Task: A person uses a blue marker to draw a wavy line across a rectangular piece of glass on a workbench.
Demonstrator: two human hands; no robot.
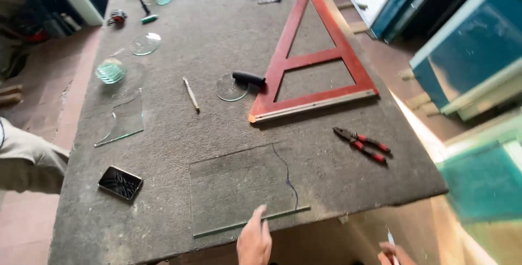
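Glass-cutting bench, head view. A rectangular pane of clear glass (244,189) lies flat at the near edge of the felt-covered table (217,31), close enough to the rim to be worked from the standing side; a curved dark line is drawn across its right part. The left hand (254,240) rests its fingertips on the pane's near edge, fingers together and extended, apparently steadying the sheet. The right hand (396,253), low beside the table corner, is closed around a thin white pen-like tool (390,239). Beyond the pane: red-handled pliers (363,144) to the right, a red wooden triangular square (310,58) with a pale straight edge, a black-handled tool (249,78) lying across a small glass disc (229,90), a slim glass cutter (191,94), an offcut with a curved notch (126,121), stacked greenish discs (110,71), and a dark phone (120,182). No labels are legible. Blue-tinted sheets (478,53) lean at right.
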